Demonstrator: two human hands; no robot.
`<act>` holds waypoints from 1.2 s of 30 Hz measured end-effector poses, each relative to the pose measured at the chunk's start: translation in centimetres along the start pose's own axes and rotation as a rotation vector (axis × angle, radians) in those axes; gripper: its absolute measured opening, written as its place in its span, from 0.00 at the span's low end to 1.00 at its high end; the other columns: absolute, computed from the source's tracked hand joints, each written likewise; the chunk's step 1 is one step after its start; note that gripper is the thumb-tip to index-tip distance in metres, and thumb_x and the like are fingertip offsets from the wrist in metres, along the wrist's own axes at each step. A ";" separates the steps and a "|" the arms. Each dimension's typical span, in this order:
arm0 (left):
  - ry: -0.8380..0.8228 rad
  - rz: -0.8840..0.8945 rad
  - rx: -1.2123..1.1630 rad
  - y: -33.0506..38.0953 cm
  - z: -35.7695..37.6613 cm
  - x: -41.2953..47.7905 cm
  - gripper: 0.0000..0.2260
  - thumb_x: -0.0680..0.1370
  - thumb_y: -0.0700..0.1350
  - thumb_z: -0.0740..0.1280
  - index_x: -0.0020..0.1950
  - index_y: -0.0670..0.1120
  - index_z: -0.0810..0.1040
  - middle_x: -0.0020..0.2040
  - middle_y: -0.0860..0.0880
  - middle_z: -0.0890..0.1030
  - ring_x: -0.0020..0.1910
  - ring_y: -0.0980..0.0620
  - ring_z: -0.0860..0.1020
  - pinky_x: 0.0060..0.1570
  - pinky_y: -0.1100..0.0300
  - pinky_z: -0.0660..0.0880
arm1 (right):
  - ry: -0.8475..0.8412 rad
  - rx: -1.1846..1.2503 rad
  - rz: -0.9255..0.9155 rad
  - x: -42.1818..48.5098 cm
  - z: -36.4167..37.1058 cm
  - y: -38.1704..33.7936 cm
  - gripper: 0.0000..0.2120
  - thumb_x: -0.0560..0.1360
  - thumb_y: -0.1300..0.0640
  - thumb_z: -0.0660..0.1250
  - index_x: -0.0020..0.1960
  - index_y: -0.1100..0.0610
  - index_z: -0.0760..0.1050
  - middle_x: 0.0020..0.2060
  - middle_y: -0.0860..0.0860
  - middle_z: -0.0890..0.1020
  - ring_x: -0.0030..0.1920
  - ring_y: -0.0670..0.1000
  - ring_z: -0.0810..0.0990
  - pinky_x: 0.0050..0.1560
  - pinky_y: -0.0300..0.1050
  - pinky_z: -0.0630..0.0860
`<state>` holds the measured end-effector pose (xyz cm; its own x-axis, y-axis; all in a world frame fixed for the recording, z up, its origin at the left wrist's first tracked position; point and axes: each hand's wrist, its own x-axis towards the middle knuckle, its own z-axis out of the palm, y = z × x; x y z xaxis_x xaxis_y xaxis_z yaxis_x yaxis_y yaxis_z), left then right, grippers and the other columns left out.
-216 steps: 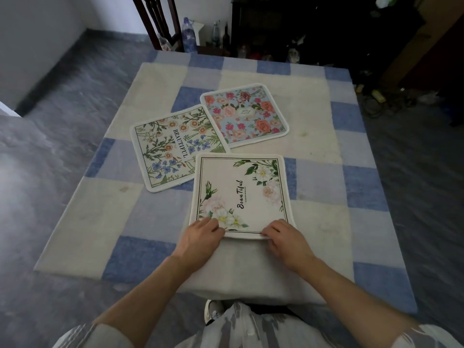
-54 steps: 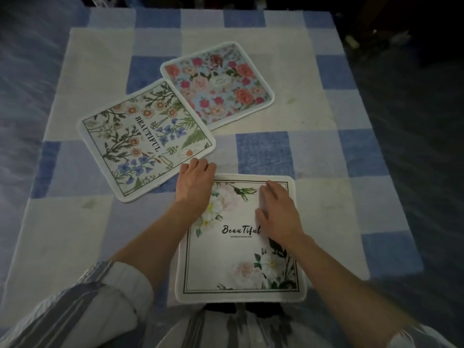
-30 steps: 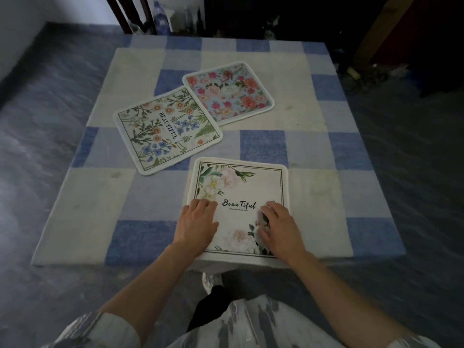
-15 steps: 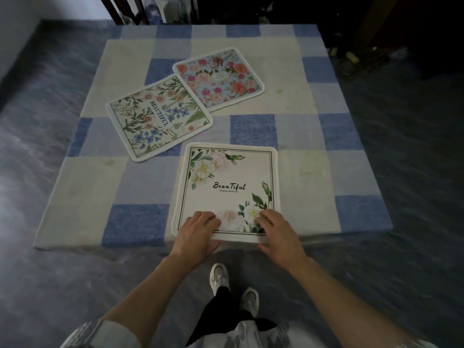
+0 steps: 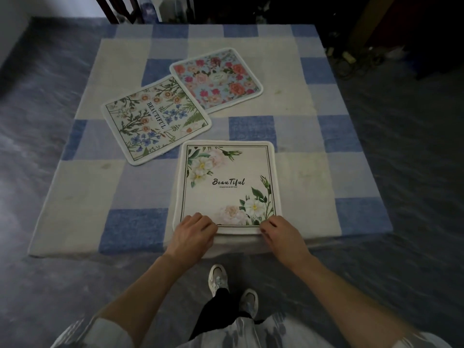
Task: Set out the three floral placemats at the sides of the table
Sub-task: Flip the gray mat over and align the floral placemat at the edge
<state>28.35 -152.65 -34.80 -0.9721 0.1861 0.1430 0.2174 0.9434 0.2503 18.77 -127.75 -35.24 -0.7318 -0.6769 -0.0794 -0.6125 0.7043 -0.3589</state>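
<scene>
A cream placemat with white roses and the word "BeauTiful" [image 5: 227,169] lies square at the near edge of the table [image 5: 82,194]. My left hand [image 5: 192,234] rests on its near left corner and my right hand [image 5: 281,234] on its near right corner, fingers curled over the mat's edge. A second cream mat with wildflowers and "BEAUTIFUL" [image 5: 155,120] lies tilted left of the table's middle. A light blue mat with pink and red roses [image 5: 217,79] lies tilted beyond it, its corner tucked against the wildflower mat.
The table carries a blue, grey and cream checked cloth. A dark wooden chair [image 5: 120,8] stands at the far left side. Dark furniture and cables [image 5: 349,59] sit on the floor at the far right. My shoes [image 5: 232,290] stand on grey floor below the near edge.
The rose mat, turned around earlier so its text reads upright, now sits at the near edge. My hands slid back from its middle to its near corners while I stepped back.
</scene>
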 end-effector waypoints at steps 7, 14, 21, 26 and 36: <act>-0.013 -0.102 -0.073 -2.4 -0.1 -1.6 0.04 0.71 0.40 0.73 0.41 0.45 0.78 0.40 0.48 0.78 0.37 0.46 0.76 0.34 0.53 0.73 | 0.027 -0.068 -0.020 0.7 -0.9 0.6 0.06 0.68 0.66 0.74 0.43 0.61 0.79 0.38 0.57 0.79 0.37 0.58 0.77 0.35 0.50 0.74; -0.022 -0.140 -0.017 -2.0 0.9 -2.3 0.03 0.73 0.41 0.70 0.41 0.46 0.77 0.39 0.47 0.76 0.37 0.46 0.73 0.34 0.53 0.71 | 0.071 -0.091 -0.044 0.9 -0.7 1.6 0.09 0.66 0.66 0.76 0.41 0.60 0.78 0.36 0.55 0.79 0.36 0.57 0.77 0.35 0.48 0.74; 0.009 -0.178 0.028 -3.6 -0.4 -1.4 0.04 0.73 0.41 0.66 0.38 0.43 0.78 0.36 0.46 0.76 0.35 0.44 0.74 0.32 0.54 0.72 | 0.000 -0.063 0.002 0.1 1.2 0.7 0.10 0.66 0.66 0.76 0.43 0.58 0.78 0.38 0.54 0.79 0.36 0.55 0.77 0.36 0.48 0.75; -0.029 -0.189 0.008 -3.3 -0.5 -1.0 0.07 0.65 0.35 0.74 0.37 0.43 0.78 0.35 0.46 0.76 0.32 0.45 0.74 0.31 0.55 0.71 | 0.009 -0.103 -0.019 0.2 0.8 1.0 0.12 0.63 0.66 0.78 0.42 0.58 0.78 0.37 0.53 0.79 0.36 0.54 0.77 0.35 0.47 0.75; -0.053 -0.168 -0.036 -2.5 0.5 -1.5 0.09 0.65 0.36 0.75 0.37 0.44 0.77 0.36 0.47 0.75 0.33 0.47 0.73 0.31 0.55 0.71 | 0.020 -0.095 0.012 -0.1 0.6 1.4 0.11 0.64 0.67 0.78 0.41 0.58 0.79 0.37 0.53 0.79 0.36 0.55 0.77 0.35 0.48 0.76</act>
<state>29.19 -155.16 -36.16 -0.9981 0.0417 0.0460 0.0536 0.9522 0.3006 18.14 -126.81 -36.35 -0.7442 -0.6648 -0.0646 -0.6286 0.7299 -0.2686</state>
